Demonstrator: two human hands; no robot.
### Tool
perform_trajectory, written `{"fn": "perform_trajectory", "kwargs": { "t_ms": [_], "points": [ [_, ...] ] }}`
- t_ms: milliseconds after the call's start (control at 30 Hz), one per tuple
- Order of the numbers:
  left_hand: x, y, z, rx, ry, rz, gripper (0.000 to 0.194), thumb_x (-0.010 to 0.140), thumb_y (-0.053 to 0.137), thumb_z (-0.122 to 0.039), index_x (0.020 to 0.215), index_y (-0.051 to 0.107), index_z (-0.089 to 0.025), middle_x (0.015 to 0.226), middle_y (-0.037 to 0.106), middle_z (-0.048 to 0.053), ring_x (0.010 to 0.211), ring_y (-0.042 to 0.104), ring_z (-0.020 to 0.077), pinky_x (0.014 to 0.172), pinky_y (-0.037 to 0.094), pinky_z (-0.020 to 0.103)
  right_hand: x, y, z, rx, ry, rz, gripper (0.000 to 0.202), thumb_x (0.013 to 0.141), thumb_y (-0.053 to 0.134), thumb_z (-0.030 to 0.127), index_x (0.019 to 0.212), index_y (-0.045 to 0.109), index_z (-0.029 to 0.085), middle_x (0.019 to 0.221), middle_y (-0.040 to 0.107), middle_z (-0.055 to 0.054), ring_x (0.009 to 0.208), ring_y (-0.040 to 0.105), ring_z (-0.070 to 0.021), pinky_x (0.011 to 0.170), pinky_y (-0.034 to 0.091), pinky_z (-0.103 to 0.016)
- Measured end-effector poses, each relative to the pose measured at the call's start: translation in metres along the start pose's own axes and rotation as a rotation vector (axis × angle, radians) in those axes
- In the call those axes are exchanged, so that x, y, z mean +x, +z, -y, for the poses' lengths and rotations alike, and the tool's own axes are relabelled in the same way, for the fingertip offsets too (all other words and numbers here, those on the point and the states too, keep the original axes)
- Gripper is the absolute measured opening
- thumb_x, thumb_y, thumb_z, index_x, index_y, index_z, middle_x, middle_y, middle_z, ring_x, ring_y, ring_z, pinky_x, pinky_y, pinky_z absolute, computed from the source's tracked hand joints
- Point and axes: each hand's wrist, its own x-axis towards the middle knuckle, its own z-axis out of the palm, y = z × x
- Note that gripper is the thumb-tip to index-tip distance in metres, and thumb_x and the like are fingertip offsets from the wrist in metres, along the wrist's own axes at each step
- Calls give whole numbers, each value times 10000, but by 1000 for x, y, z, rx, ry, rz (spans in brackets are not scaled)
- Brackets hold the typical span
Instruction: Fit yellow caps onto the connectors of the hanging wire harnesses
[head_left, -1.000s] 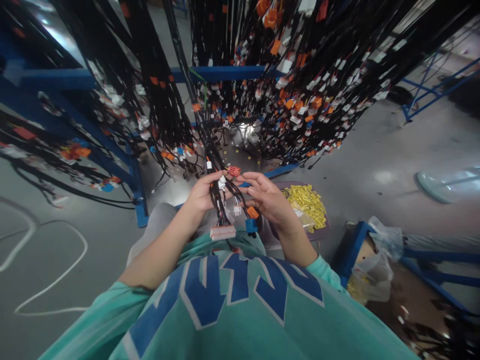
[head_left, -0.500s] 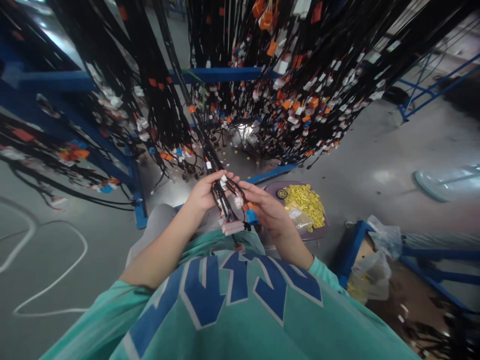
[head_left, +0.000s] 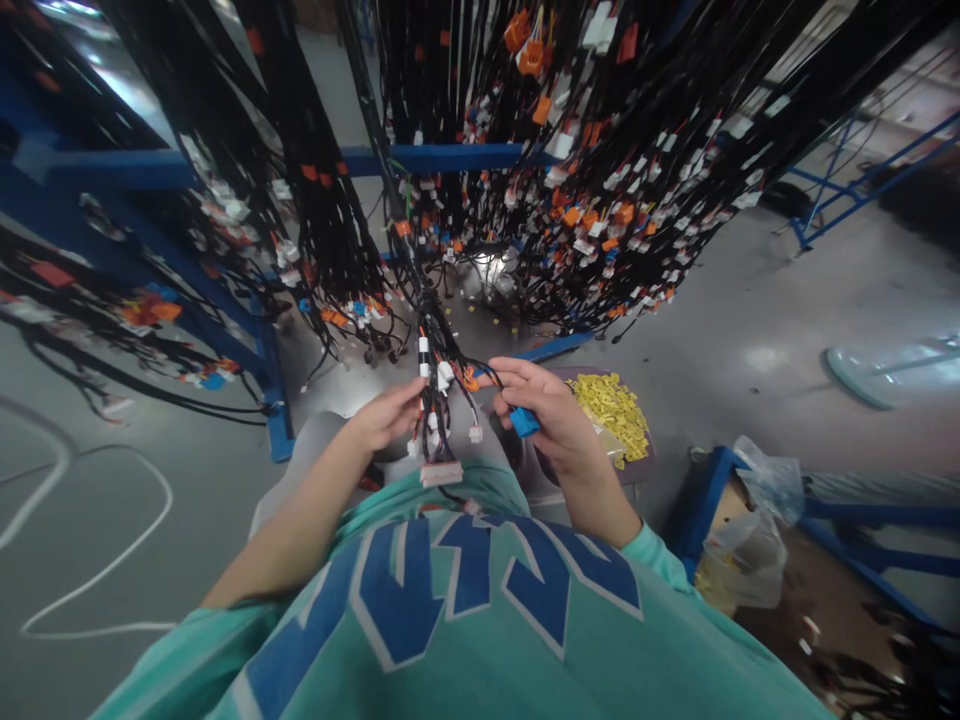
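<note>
A black wire harness (head_left: 433,380) hangs down from the rack in front of me, ending in white, orange and blue plugs. My left hand (head_left: 386,415) pinches the bundle of wires near its lower end, just above a long white connector (head_left: 441,473). My right hand (head_left: 551,420) grips a small blue connector (head_left: 523,422) on one branch of the same harness, pulled out to the right. An orange plug (head_left: 470,379) sits between the two hands.
Many more black harnesses (head_left: 600,170) hang from blue rack rails (head_left: 442,156) ahead and to the left. A round tray (head_left: 643,462) with yellow clips (head_left: 613,405) stands by my right knee. A clear plastic bag (head_left: 750,540) lies on a blue frame at right.
My right hand has taken the blue connector and drawn it out to the right. My left hand has slid lower on the bundle, and the hands are now further apart.
</note>
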Motion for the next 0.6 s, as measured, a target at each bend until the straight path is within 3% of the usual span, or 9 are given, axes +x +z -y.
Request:
{"fn": "perform_trajectory", "kwargs": {
  "t_ms": [100,133,167,233,300,367,467,600],
  "points": [
    [-20,9,-13,367,419,-461,340,613,701,-263,918,584,-166,893,610,44,866,567,173,826,432,281,-1,2,0,-131,-17,-25,360,610,562,153,958,482,194,876,613,-4,497,488,-51,413,407,-177],
    [-28,16,-20,482,569,-535,359,628,685,-268,958,572,-183,972,594,48,945,540,184,890,395,300,-2,3,0,-195,-27,-24,364,616,545,150,968,468,204,883,610,-1,495,489,-52,424,414,-184],
    [-36,25,-27,586,688,-520,342,668,647,-272,990,564,-193,1049,573,58,1007,512,192,940,354,319,-2,4,-1,-275,-48,-11,369,624,531,144,979,457,213,893,608,0,515,503,-59,451,430,-193],
    [-48,45,-41,803,810,-274,333,685,627,-255,1008,570,-196,1173,528,71,1143,427,214,1022,245,341,-4,6,0,-470,-135,43,385,636,515,124,1001,448,225,914,605,-6,648,562,-93,572,473,-228],
    [-53,63,-50,940,830,1,365,666,649,-252,1019,574,-196,1176,538,75,1182,397,239,1055,160,367,-7,9,3,-666,-246,91,391,647,510,108,1015,454,224,943,597,-19,843,577,-137,731,472,-280],
    [-50,74,-53,992,768,145,372,685,634,-262,1045,568,-195,1124,569,83,1112,461,254,1029,202,382,-10,11,7,-798,-321,94,370,657,506,101,1005,464,216,961,587,-29,937,560,-161,816,444,-316],
    [-37,77,-51,1054,676,218,356,696,625,-321,1024,578,-190,1006,608,93,934,543,252,858,358,338,-16,13,13,-846,-327,90,334,669,493,95,981,458,210,964,583,-37,911,572,-159,802,451,-315],
    [-24,74,-49,1136,654,235,330,680,636,-377,959,593,-206,822,616,49,743,552,201,654,356,247,-18,11,11,-785,-302,82,331,681,484,102,990,432,207,957,586,-47,892,576,-158,756,471,-305]
  ]
}}
